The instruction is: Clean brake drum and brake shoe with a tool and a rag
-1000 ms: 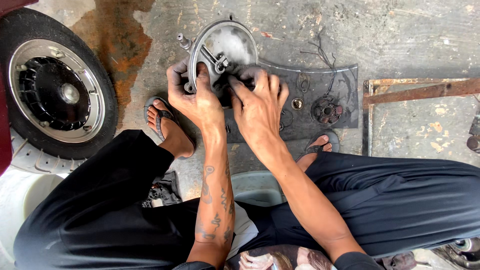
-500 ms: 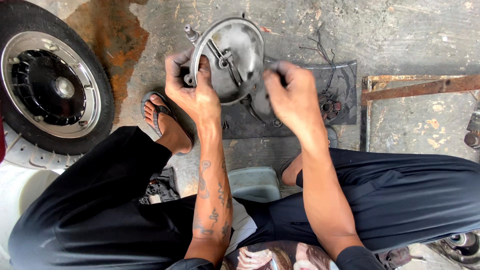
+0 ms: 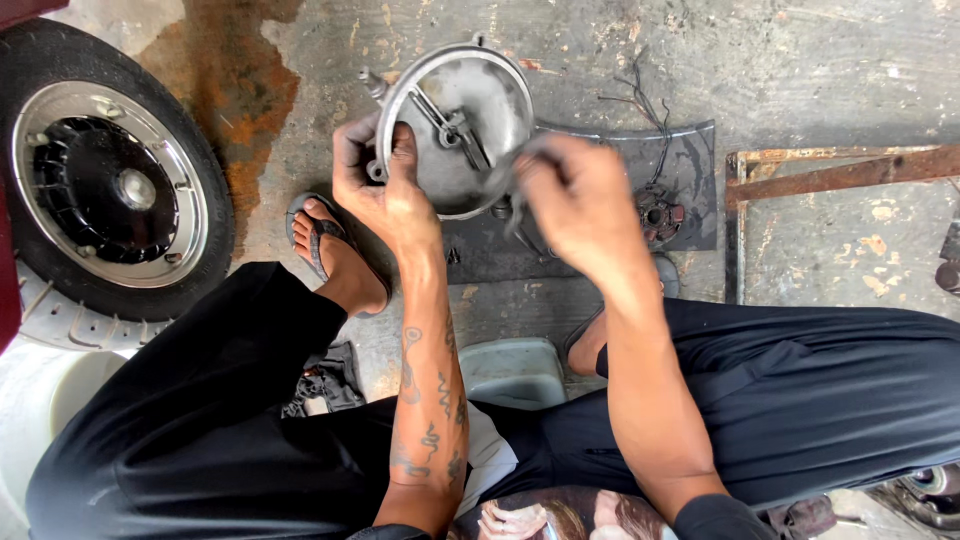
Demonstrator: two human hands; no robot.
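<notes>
My left hand (image 3: 385, 190) grips the rim of a round grey metal hub plate (image 3: 470, 120), tilted up with its inner side and a small lever toward me. My right hand (image 3: 580, 205) is blurred beside the plate's right edge, fingers closed on a small dark part that I cannot make out. Below the plate lies a dark curved metal panel (image 3: 690, 170) on the concrete floor, with a small round wired part (image 3: 658, 215) resting on it.
A scooter wheel (image 3: 105, 185) with a black tyre lies at the left. A rusty metal frame (image 3: 840, 175) sits at the right. My feet in sandals (image 3: 320, 235) rest on the stained floor. A grey stool edge (image 3: 515, 370) shows between my legs.
The plate has been lifted off the dark panel and tilted up. My right hand has come off the plate and moved right, then back toward its edge.
</notes>
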